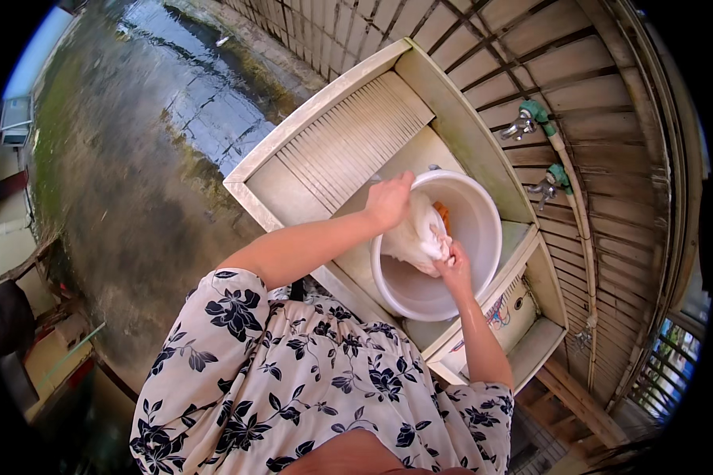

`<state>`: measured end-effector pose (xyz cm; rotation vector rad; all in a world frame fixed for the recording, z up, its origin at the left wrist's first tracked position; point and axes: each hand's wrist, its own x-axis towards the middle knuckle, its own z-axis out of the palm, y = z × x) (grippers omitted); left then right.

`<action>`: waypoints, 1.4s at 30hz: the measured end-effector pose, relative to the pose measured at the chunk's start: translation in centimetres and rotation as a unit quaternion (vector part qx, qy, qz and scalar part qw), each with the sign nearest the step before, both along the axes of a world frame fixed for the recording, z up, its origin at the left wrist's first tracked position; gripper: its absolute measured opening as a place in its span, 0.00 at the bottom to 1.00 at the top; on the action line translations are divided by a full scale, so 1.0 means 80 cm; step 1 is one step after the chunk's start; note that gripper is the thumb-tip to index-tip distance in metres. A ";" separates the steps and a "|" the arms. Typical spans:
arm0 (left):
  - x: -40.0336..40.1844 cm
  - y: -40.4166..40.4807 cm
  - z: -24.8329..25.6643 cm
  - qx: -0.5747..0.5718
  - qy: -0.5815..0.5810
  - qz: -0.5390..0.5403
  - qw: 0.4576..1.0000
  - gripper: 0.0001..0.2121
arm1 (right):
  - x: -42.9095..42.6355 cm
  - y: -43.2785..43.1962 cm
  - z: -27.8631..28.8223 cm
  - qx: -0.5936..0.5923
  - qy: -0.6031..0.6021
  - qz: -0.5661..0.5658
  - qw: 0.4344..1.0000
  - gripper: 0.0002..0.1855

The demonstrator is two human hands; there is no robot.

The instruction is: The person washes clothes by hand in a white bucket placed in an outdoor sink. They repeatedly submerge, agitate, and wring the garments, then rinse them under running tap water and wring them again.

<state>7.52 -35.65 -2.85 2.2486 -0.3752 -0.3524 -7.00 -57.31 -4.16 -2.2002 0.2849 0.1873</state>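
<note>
A wet-looking white cloth [413,240] is stretched and bunched between my two hands, over the mouth of a round white plastic tub [478,205]. My left hand [391,200] is closed around its upper end, above the tub's left rim. Lower down, my right hand [455,270] grips the gathered end, inside the tub's outline. Part of an orange cloth-like item [442,215] shows behind the white cloth; the rest is hidden. The tub stands in the basin of a pale laundry sink [255,193], beside its ribbed washboard slope [356,139].
Two metal taps [520,126] [545,189] with green fittings project from the tiled wall [561,83] on the right. A smaller ribbed basin [520,314] adjoins the sink, with thin colored items [499,314] on its ledge. Wet concrete ground [125,178] lies to the left.
</note>
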 end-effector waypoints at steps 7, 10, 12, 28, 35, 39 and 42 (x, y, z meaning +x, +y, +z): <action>0.004 -0.003 -0.003 0.016 0.015 -0.007 1.000 0.13 | 0.018 0.017 -0.004 -0.203 0.042 -0.105 0.973 0.31; 0.000 -0.003 -0.008 0.008 0.017 -0.006 1.000 0.13 | 0.042 0.078 -0.057 -0.381 0.168 -0.034 0.909 0.47; 0.004 0.001 -0.001 0.003 0.027 -0.009 1.000 0.13 | 0.044 0.077 -0.131 -0.429 0.230 0.049 0.872 0.49; 0.000 0.003 0.001 0.001 -0.003 -0.002 1.000 0.12 | 0.143 0.071 -0.082 -0.173 0.437 0.132 0.873 0.28; 0.003 0.000 0.003 0.014 0.017 -0.012 1.000 0.12 | 0.020 0.003 0.003 -0.091 -0.012 0.081 0.992 0.20; 0.005 -0.003 0.000 0.009 0.007 -0.012 1.000 0.13 | -0.020 -0.026 0.029 -0.187 0.138 0.135 0.963 0.29; 0.008 -0.004 -0.003 0.022 0.010 -0.012 1.000 0.12 | -0.017 -0.023 -0.005 -0.221 0.116 0.068 0.966 0.37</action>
